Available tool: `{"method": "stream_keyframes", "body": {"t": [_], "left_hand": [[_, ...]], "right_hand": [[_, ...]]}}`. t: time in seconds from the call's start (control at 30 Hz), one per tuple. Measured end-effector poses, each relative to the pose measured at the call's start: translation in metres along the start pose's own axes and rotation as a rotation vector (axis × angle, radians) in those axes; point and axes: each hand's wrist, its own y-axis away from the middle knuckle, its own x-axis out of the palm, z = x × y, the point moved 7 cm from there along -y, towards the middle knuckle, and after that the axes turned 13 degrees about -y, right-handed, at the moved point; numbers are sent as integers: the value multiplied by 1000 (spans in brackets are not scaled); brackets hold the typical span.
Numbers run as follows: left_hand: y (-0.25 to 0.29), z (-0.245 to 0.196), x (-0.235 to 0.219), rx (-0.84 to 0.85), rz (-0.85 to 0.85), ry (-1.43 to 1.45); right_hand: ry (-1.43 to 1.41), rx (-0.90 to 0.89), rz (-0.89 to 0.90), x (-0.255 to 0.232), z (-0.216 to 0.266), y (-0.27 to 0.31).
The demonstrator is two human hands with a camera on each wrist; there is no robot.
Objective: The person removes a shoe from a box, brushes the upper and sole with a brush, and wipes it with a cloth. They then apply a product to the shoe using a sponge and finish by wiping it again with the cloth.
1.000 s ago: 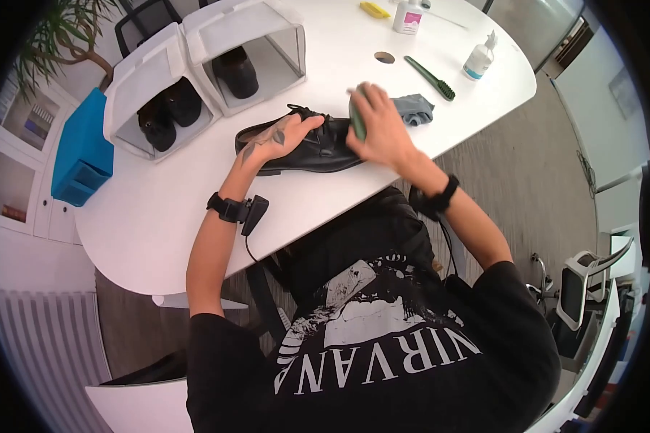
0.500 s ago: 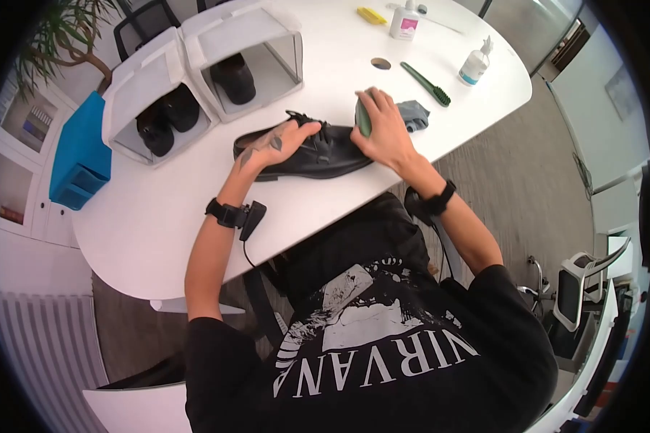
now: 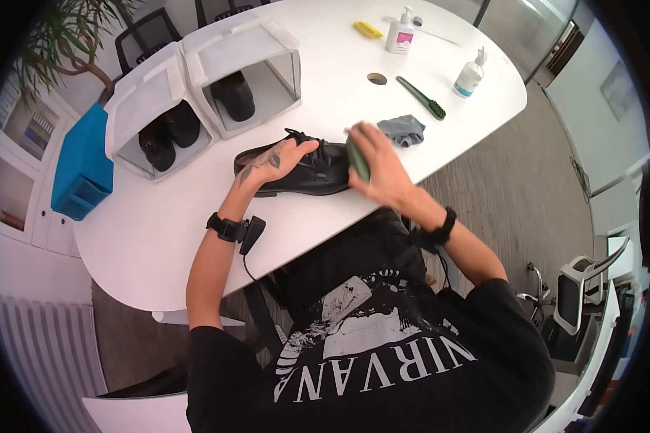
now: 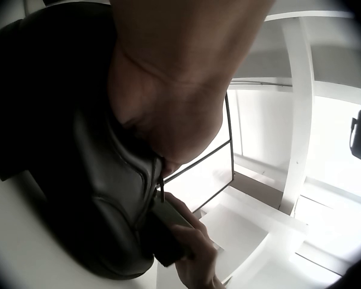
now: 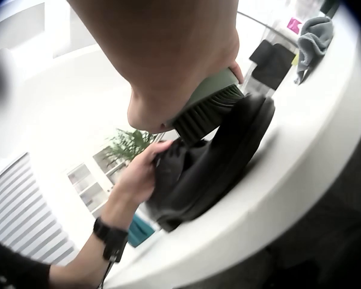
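A black lace-up dress shoe (image 3: 323,173) lies on the white table, its toe toward the right. My left hand (image 3: 276,163) grips it around the opening, thumb by the laces; the other fingers are mostly hidden. My right hand (image 3: 384,167) holds a green shoe brush (image 3: 357,157) at the toe. In the right wrist view the brush's dark bristles (image 5: 206,115) meet the shoe's upper. From the left wrist view, the shoe's side (image 4: 111,174) fills the left part, with the right hand (image 4: 198,256) and brush beyond the toe.
Beyond the toe lie a crumpled grey cloth (image 3: 403,130) and a green long-handled brush (image 3: 422,98). Two pump bottles (image 3: 400,36) and a yellow item (image 3: 367,29) stand farther back. Clear-fronted boxes (image 3: 263,119) with dark shoes and a blue organizer (image 3: 84,164) are at the left.
The right hand has swept the brush over the toe, from its far side toward the near side. The left hand keeps its grip on the shoe. The head view has tilted slightly.
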Motion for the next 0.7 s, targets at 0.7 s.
{"method": "stream_keyframes", "body": {"t": [0.7], "left_hand": [[0, 2, 11, 245, 12, -199]], "right_hand": [[84, -41, -82, 38, 4, -36]]}}
